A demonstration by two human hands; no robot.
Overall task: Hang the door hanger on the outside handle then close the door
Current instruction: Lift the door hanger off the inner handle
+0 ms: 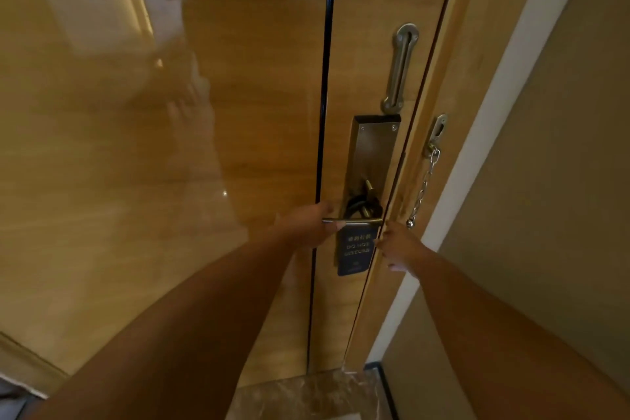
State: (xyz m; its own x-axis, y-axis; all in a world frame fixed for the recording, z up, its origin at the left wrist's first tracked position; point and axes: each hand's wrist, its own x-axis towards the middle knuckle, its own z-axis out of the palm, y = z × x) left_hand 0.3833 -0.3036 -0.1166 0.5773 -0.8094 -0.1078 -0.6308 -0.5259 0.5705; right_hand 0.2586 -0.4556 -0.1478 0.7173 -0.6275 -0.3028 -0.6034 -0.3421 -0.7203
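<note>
A glossy wooden door (238, 147) fills most of the head view. Its brass lever handle (358, 221) juts from a metal lock plate (371, 153). A dark blue "do not disturb" door hanger (354, 252) dangles from the handle by a dark cord. My left hand (306, 225) is wrapped around the free end of the lever. My right hand (399, 245) rests against the door's edge beside the hanger, its fingers apart; I cannot tell whether it touches the hanger.
A slotted brass chain guide (400, 68) is fixed above the lock plate. A security chain (422, 191) hangs from the wooden door frame (443, 133) on the right. Beyond it lies a beige wall (562, 147). Marble threshold (306, 395) lies below.
</note>
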